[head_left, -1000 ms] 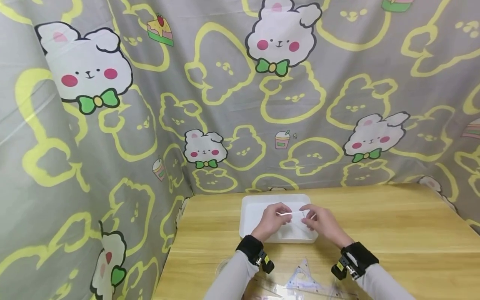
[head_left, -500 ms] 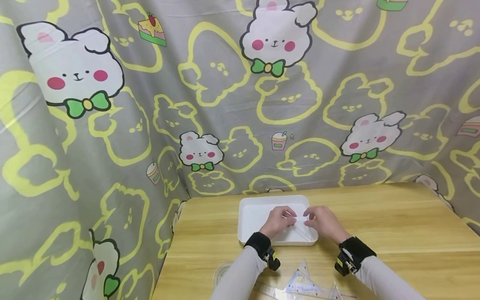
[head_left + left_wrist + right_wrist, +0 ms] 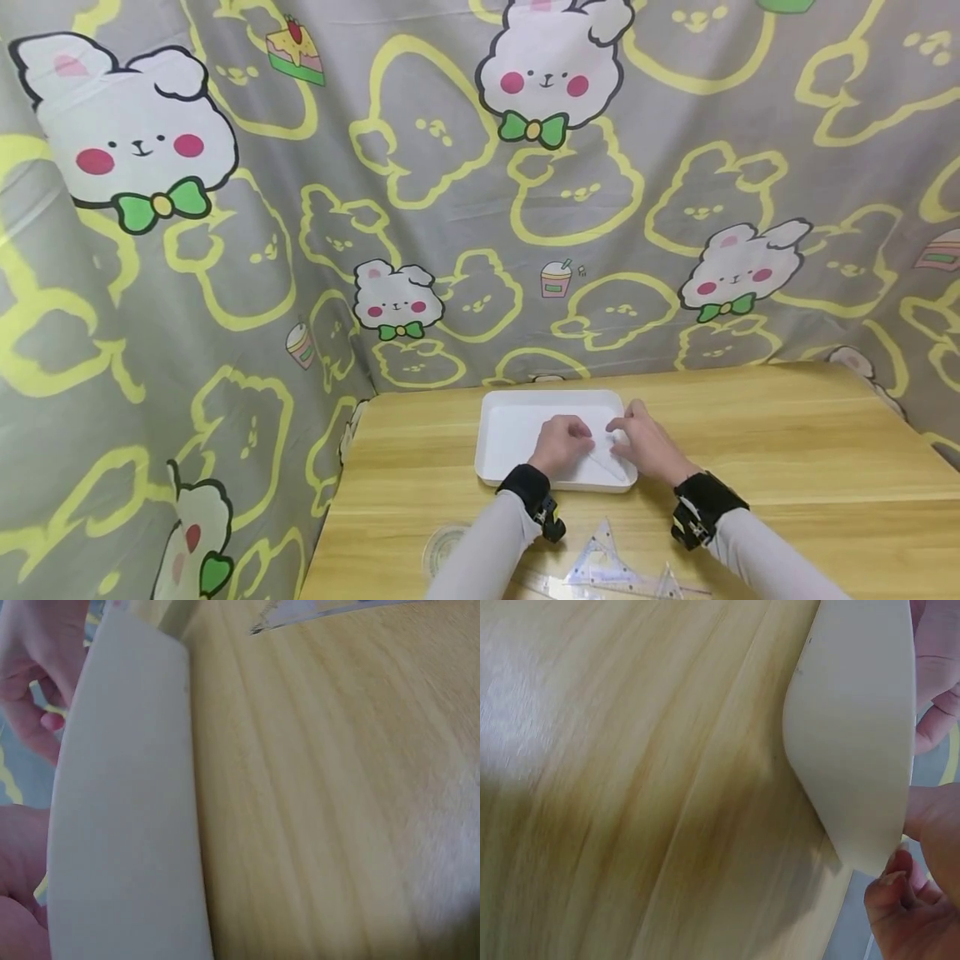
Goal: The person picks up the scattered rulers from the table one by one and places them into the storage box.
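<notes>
Over a white tray [image 3: 498, 433], both hands work on a clear, thin, film-like thing [image 3: 606, 463], pale and hard to make out against the tray. My left hand [image 3: 562, 442] pinches its left side with curled fingers. On its other side, the thumb and forefinger of my right hand [image 3: 647, 443] are bent round its pale upper edge. From the wrists, the tray's outer wall [image 3: 127, 795] hides most of the work. The right wrist view shows curled fingers of my right hand [image 3: 922, 907] beside the tray's corner.
Nearer than the tray lie a clear set square [image 3: 600, 562], a smaller clear triangle [image 3: 669, 583] and a round clear protractor [image 3: 438, 546], partly behind the left sleeve. A patterned curtain [image 3: 465, 208] hangs behind and left of the wooden table [image 3: 787, 450].
Both hands have come lower over the tray, the left one shifting right. The white strip stretched between them is no longer seen that way; the clear thing now slants into the tray's right part.
</notes>
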### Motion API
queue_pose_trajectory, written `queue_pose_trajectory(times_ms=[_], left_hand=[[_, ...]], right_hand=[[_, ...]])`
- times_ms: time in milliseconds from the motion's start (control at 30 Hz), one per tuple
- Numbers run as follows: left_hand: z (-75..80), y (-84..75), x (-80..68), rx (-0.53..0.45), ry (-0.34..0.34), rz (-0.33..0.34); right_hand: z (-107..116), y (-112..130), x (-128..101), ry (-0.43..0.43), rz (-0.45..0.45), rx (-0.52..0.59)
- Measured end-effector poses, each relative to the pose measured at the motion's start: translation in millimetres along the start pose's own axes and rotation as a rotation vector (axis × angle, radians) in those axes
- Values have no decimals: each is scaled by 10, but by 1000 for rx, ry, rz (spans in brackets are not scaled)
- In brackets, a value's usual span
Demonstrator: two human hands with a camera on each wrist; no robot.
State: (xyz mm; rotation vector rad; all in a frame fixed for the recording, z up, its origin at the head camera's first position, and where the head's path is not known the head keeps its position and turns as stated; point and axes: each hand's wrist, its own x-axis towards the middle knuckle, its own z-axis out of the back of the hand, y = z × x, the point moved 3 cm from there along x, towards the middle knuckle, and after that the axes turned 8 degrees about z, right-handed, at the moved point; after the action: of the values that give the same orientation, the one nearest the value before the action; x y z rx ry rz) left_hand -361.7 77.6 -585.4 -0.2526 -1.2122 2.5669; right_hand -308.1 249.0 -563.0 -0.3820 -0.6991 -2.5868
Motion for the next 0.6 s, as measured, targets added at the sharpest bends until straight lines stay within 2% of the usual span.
queue_pose_trajectory(times_ms=[100,400,600], left_hand=[[-25,-33,-17,61,-33,-12],[-63,-117,-60,243,-189,-50],[-48,-111,-87,232,-153,27]], right_hand=[[-13,-21,4,4,-2,9],[11,-35,-6,-5,20,18],[-11,-54,-19,-20,24,35]])
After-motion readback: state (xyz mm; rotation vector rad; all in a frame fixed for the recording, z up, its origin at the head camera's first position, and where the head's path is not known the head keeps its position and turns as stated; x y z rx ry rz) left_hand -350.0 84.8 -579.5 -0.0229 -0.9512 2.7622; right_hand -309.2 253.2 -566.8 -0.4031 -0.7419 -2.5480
